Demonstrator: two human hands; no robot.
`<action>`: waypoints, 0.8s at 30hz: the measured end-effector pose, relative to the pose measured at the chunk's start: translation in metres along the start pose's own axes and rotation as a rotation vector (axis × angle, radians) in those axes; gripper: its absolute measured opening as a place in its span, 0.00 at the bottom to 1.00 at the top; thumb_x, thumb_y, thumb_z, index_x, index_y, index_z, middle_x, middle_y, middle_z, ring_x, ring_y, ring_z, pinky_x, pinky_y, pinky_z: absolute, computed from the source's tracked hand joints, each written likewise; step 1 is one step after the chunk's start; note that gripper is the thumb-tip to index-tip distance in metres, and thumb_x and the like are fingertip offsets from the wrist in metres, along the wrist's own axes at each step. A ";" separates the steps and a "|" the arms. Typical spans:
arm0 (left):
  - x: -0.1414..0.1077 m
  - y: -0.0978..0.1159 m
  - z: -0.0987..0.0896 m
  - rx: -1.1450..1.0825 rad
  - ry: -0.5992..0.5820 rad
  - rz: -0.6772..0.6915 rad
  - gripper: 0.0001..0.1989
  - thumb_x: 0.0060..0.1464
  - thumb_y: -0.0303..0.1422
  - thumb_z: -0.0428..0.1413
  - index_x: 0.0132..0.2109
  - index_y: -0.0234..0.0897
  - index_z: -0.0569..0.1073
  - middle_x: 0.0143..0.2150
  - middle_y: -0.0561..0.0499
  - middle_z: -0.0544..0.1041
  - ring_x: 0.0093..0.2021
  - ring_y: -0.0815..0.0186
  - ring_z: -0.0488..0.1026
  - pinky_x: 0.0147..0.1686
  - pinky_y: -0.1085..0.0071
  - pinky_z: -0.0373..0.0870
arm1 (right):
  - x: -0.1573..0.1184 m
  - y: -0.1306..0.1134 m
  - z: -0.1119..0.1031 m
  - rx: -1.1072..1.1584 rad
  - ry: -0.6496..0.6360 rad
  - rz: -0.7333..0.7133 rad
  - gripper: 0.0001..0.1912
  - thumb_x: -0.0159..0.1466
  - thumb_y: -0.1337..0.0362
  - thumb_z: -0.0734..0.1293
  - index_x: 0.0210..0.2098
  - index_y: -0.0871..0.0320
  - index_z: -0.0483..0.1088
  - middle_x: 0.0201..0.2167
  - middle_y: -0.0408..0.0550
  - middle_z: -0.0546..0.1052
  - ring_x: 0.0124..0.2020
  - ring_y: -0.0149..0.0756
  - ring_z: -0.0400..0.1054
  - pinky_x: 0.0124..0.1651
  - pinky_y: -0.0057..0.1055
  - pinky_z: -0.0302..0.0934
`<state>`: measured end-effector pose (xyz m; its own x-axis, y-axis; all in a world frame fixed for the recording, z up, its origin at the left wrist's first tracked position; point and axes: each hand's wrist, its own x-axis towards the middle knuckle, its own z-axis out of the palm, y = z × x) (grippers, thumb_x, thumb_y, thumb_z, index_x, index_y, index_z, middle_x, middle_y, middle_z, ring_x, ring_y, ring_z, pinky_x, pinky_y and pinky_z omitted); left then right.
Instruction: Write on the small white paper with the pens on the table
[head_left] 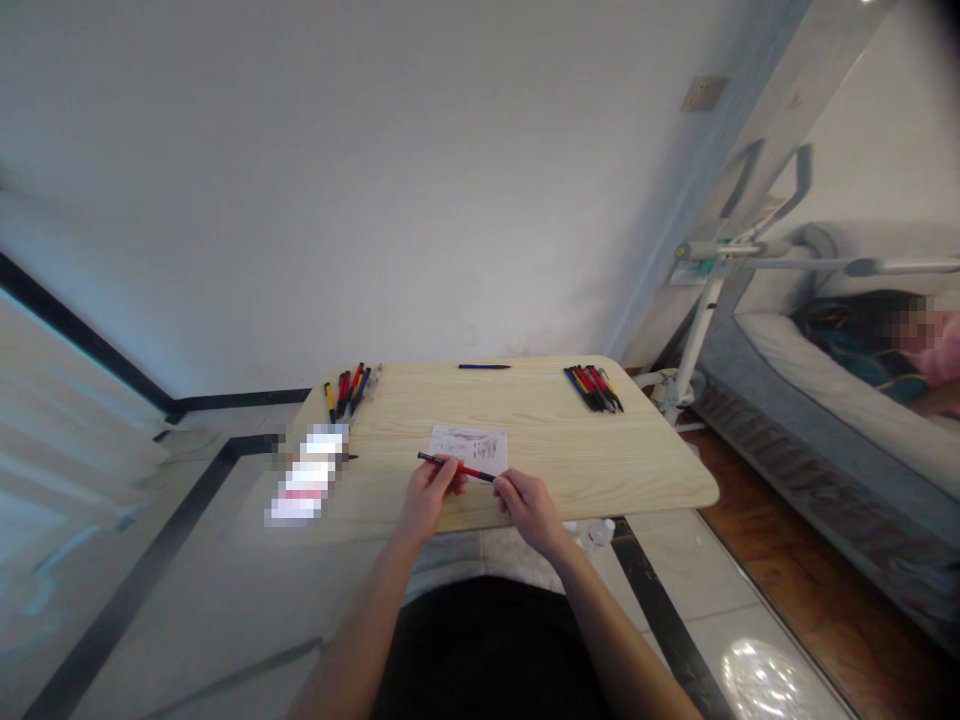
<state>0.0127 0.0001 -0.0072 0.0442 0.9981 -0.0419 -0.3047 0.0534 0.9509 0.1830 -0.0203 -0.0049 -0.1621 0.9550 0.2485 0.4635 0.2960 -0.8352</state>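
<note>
Both my hands hold one red and black pen level above the near part of the wooden table. My left hand grips it near its middle, fingers closed. At the pen's right end, my right hand pinches the black tip. Under the pen lies a white paper with dark scribbles, partly covered by my hands. A blue pen rests alone at the table's far edge. Several pens in blue, red and yellow lie side by side at the right.
A looser bunch of pens lies at the far left, above a blurred bright object. Plastic bottles stand below the table's near edge. To the right are a white metal frame and a grey sofa with a person on it.
</note>
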 end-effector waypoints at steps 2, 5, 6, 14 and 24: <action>0.000 0.000 0.000 -0.028 -0.006 -0.001 0.13 0.47 0.38 0.56 0.33 0.31 0.70 0.24 0.50 0.72 0.25 0.71 0.68 0.27 0.74 0.64 | 0.000 0.000 0.000 0.004 -0.011 0.007 0.17 0.63 0.60 0.55 0.23 0.59 0.66 0.17 0.41 0.67 0.20 0.28 0.61 0.26 0.23 0.53; 0.001 -0.001 0.000 -0.047 0.010 0.007 0.13 0.46 0.38 0.56 0.33 0.31 0.70 0.24 0.51 0.71 0.24 0.71 0.67 0.28 0.74 0.63 | 0.000 0.000 0.001 0.000 -0.005 0.010 0.17 0.63 0.60 0.55 0.24 0.59 0.68 0.17 0.42 0.68 0.20 0.28 0.62 0.25 0.23 0.53; 0.001 -0.001 0.000 -0.051 0.022 0.011 0.13 0.46 0.38 0.56 0.33 0.31 0.70 0.23 0.51 0.71 0.24 0.71 0.67 0.27 0.74 0.63 | 0.000 0.001 0.002 -0.003 0.002 0.005 0.16 0.63 0.60 0.55 0.25 0.59 0.68 0.17 0.42 0.68 0.21 0.29 0.62 0.25 0.24 0.53; 0.005 -0.004 0.000 -0.021 0.104 0.008 0.15 0.44 0.41 0.57 0.32 0.30 0.71 0.22 0.51 0.71 0.22 0.71 0.66 0.24 0.74 0.62 | -0.001 0.001 0.003 0.019 0.057 -0.018 0.10 0.60 0.60 0.59 0.35 0.58 0.68 0.20 0.42 0.69 0.22 0.30 0.62 0.26 0.25 0.54; 0.002 -0.005 -0.002 -0.048 0.042 -0.002 0.14 0.46 0.40 0.56 0.33 0.31 0.70 0.24 0.50 0.72 0.24 0.71 0.68 0.27 0.73 0.65 | 0.000 0.002 0.002 -0.052 -0.005 -0.041 0.14 0.62 0.61 0.55 0.23 0.58 0.64 0.17 0.40 0.66 0.21 0.29 0.60 0.26 0.24 0.52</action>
<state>0.0127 0.0021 -0.0121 0.0057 0.9983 -0.0577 -0.3501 0.0561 0.9350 0.1818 -0.0200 -0.0078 -0.1862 0.9421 0.2789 0.5009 0.3353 -0.7979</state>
